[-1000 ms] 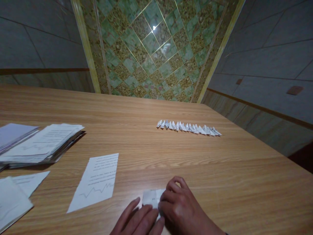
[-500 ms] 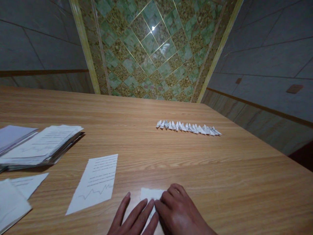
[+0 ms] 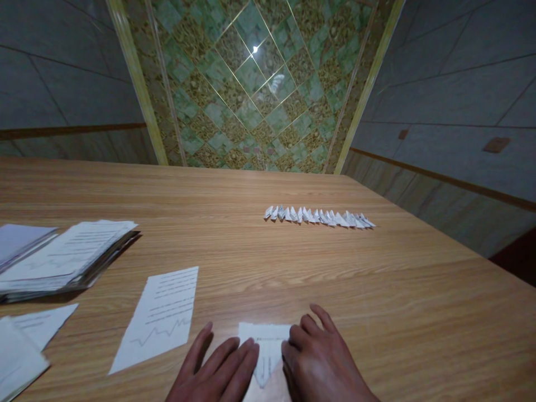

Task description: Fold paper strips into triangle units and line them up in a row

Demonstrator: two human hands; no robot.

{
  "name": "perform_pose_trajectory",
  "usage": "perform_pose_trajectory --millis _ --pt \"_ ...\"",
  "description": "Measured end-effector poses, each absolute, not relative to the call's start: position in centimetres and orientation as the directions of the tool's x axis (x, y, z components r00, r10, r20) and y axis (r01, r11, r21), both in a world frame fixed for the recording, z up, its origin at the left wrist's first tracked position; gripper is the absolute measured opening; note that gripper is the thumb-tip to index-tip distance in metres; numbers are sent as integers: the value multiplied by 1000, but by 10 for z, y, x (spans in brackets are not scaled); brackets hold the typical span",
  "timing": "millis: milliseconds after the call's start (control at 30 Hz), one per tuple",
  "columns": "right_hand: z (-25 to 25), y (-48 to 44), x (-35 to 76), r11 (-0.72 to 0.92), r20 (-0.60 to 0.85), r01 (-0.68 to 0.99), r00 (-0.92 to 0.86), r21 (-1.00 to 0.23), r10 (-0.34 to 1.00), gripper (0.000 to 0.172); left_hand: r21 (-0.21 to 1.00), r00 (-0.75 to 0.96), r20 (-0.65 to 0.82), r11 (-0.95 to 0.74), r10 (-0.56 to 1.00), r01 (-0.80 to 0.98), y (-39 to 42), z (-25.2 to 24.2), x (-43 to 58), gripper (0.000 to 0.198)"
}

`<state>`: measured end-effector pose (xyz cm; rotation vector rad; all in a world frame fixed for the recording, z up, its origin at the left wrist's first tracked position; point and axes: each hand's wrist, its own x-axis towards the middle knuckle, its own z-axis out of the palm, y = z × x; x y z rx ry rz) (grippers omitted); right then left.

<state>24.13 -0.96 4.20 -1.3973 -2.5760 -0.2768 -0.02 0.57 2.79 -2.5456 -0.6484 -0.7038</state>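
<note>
A small folded paper (image 3: 268,349) lies on the table in front of me, with a straight band along its far edge and a point towards me. Faint printed lines show on it. My left hand (image 3: 215,365) rests over its left side, fingers stretched out and lying flat. Along the right edge, my right hand (image 3: 320,357) has its fingers curled onto the paper, one outer finger lifted; its thumb is hidden. Left of my hands lies a flat printed sheet (image 3: 163,312) with text lines and a zigzag line.
A stack of printed papers (image 3: 79,251) sits at the left, with more loose paper (image 3: 19,357) nearer me. Across the wooden table (image 3: 234,245), a row of several small folded paper pieces (image 3: 318,216) stands at the far right. Tiled walls surround the table.
My hands have moved apart, the left one leftward and the right one rightward, uncovering the middle of the folded paper. The view has shifted slightly.
</note>
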Motion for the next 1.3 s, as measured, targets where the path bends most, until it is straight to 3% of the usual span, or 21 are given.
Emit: perform_pose_trajectory --millis 100,167,300,400,533,733,900,1000,1167,1300 --pt "40 -9 240 529 257 846 -527 66 810 15 -138 692 592 -794 413 592 9 22 -1 39" --pt "39 -7 238 525 265 850 -518 48 814 15 20 590 635 -774 499 633 12 18 0 37" --pt "39 -2 234 492 270 870 -468 -25 842 18 189 624 435 -744 649 641 20 23 8 7" --pt "44 2 231 434 250 898 -404 -74 880 13 307 552 350 -649 757 696 26 33 18 13" --pt "53 1 228 374 205 908 -335 -191 919 16 450 504 240 -555 829 699 30 39 24 39" --pt "58 -4 231 338 149 845 -303 -415 941 36 496 536 173 -543 826 677 28 39 17 17" --pt "53 -5 232 321 111 786 -310 -528 944 32 518 566 135 -545 813 659 22 43 17 18" --pt "50 -5 233 310 106 770 -304 -558 947 29 541 575 117 -537 810 647 19 42 17 19" --pt "50 -2 230 351 131 731 -342 -585 930 29 556 603 146 -569 784 606 19 34 16 37" --pt "54 0 229 372 129 717 -371 -590 919 28 517 591 97 -548 801 657 19 38 20 22"
